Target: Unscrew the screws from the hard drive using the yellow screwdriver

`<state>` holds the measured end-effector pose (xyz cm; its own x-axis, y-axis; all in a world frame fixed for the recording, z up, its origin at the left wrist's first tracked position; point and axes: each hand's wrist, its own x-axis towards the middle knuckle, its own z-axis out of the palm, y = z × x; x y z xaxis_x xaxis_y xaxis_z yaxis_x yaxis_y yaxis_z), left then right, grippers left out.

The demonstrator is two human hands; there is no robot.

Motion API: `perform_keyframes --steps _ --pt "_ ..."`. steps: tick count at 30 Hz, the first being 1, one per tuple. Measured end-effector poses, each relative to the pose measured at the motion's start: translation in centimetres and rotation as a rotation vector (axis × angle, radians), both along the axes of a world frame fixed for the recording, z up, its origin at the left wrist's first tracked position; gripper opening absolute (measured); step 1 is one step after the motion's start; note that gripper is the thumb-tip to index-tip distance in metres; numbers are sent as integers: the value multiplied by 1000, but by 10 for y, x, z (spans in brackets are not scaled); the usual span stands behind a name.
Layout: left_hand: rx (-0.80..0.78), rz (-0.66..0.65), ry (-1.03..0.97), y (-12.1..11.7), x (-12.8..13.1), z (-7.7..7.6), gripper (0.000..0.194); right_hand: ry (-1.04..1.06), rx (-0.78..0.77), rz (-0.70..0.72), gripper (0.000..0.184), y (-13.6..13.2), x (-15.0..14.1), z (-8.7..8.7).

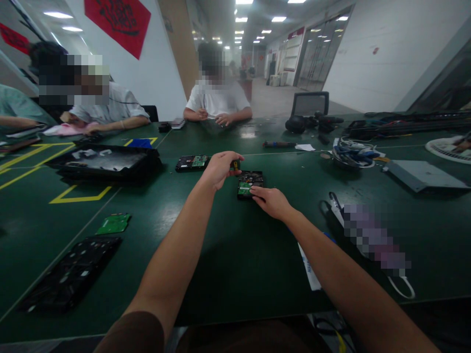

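- While the left hand (220, 169) grips a small tool (236, 165) by the drive (255, 176) at centre, the right hand (272, 202) touches it, grip unclear.
- Its green board (244, 188) seems unremoved.
- Left, one board (113, 223) lies loose; a farther drive (184, 164) has its board (200, 161) on.

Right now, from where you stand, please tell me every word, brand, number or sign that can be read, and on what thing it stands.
No text is clear enough to quote.
Large red sign: dark writing, too distorted.
Smaller red sign: too blurred.
White strip: blue letters, blurred, partly covered.
Green circuit board by the right hand: any marks too small.
Strapped item: pixelated.
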<state>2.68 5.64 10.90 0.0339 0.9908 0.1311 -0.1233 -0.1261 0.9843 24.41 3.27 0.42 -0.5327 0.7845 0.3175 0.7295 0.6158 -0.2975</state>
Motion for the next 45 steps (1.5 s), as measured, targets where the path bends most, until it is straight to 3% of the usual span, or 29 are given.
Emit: perform_keyframes --steps 4,9,13,19,23,30,37,42,45 --pt "-33 -67 -2 -2 1 0 17 10 1 1 35 1 0 -1" --pt "-39 -46 -67 0 2 -1 15 4 -2 -5 35 1 0 0" --pt "18 -4 -6 2 0 -2 14 2 6 2 35 0 0 0" --pt "-43 -66 -29 1 1 -2 16 18 5 -1 35 0 0 -1" --pt "-15 -36 -58 2 1 -3 11 19 0 -5 35 -1 0 -1" --pt "28 58 69 4 -3 -3 15 9 3 3 35 0 1 -1" --pt "-69 9 -90 1 1 0 13 7 11 -5 34 2 0 -5" --pt "22 55 41 3 -1 -2 14 1 16 0 35 2 1 -3" --pt "4 9 60 2 -1 -1 17 -2 13 4 35 1 1 -2"
